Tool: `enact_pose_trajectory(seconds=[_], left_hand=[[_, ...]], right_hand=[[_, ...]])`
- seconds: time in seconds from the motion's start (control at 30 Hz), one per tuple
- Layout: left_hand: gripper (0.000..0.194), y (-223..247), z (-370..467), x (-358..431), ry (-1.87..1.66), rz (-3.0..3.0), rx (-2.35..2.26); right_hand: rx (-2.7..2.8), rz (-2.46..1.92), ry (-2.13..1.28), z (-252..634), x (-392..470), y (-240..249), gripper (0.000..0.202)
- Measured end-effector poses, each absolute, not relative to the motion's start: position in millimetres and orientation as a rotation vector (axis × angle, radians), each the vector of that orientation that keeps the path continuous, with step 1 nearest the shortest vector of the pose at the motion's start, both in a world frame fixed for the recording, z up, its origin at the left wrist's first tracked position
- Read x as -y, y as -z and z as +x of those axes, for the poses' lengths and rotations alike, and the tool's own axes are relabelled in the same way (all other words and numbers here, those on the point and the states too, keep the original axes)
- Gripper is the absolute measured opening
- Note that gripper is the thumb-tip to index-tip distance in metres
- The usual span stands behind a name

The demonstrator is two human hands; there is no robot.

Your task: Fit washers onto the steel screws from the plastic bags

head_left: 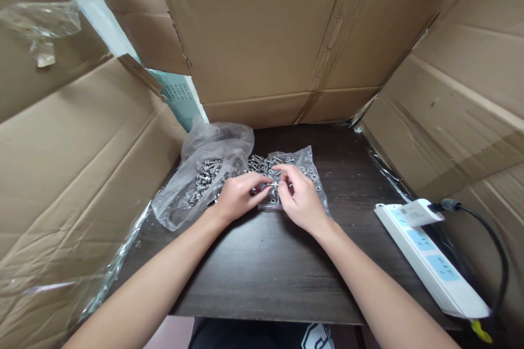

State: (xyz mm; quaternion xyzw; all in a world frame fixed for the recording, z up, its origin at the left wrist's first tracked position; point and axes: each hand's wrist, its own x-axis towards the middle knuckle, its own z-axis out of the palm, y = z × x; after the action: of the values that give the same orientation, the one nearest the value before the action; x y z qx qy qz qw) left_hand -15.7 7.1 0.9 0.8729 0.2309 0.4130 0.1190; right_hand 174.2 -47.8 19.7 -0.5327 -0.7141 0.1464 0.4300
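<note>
My left hand (pixel 241 194) pinches a small metal bolt (pixel 273 184) between thumb and fingertips. Opposite it, my right hand (pixel 302 199) has its thumb and index finger closed on the other end of the same bolt, where a nut or washer seems to sit, too small to make out. Beneath and behind the fingers lies a flat clear plastic bag (pixel 305 157) with loose bolts (pixel 258 163) and washers (pixel 314 177) on it. To the left, a crumpled translucent bag (pixel 172 204) holds many bolts (pixel 206 174).
All of this lies on a dark wooden table (pixel 262 267). Cardboard walls (pixel 266 27) enclose it at the back and both sides. On the right sits a white power strip (pixel 429 262) with a plugged-in adapter (pixel 417 212) and a black cable (pixel 497 240).
</note>
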Motion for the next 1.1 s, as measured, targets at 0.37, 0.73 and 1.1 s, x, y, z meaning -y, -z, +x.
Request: enact_pose_trajectory(seconds=[0.37, 0.73, 1.1], left_hand=[[0.011, 0.7, -15.3, -7.7, -1.202, 2.558, -0.683], [0.011, 2.2, -15.4, -7.8, -1.176, 2.541, -0.683], [0.013, 1.1, -15.7, -7.6, -1.163, 2.553, -0.685]], right_hand=[[1.779, -1.244, -0.305, 173.4, 46.4, -20.6, 0.031], [1.653, -1.283, -0.349, 171.7, 47.9, -25.5, 0.024], [1.651, -1.289, -0.350, 171.3, 48.2, -26.1, 0.030]])
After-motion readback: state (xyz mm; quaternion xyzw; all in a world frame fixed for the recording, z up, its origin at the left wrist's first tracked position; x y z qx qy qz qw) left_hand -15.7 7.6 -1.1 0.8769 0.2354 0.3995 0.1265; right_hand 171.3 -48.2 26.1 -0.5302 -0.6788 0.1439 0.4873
